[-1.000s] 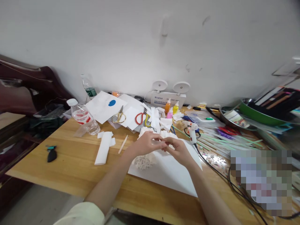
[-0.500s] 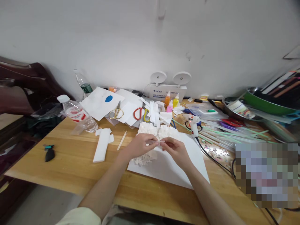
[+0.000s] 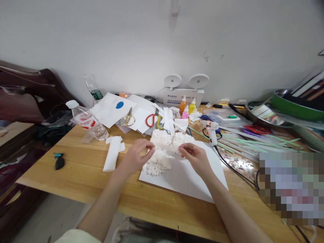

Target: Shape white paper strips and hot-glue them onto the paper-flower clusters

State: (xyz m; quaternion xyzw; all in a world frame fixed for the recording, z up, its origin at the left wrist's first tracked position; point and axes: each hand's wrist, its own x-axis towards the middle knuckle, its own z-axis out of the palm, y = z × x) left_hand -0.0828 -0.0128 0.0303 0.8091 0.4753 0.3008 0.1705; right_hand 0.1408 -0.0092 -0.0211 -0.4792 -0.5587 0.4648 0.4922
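A thin white paper strip (image 3: 165,146) stretches between my two hands above the white sheet (image 3: 192,185). My left hand (image 3: 138,154) pinches its left end between thumb and fingers. At the strip's other end, my right hand (image 3: 194,156) has its fingertips closed on it. Fluffy white clumps, apparently of curled paper, lie beneath: one clump (image 3: 160,136) at the back left, another clump (image 3: 182,138) at the back right, and a third clump (image 3: 157,164) in front, near my left hand.
Left of my hands are a white paper roll (image 3: 112,154), a water bottle (image 3: 88,122) and a black key fob (image 3: 59,163). Gold scissors (image 3: 129,119) and red-handled scissors (image 3: 151,120) lie behind. To the right, a glue gun (image 3: 212,133) stands with its cord (image 3: 229,168) trailing forward.
My hands were together at the centre and have moved apart, drawing the strip out straight between them. The wooden stick beside my left hand is no longer visible. The view has shifted slightly.
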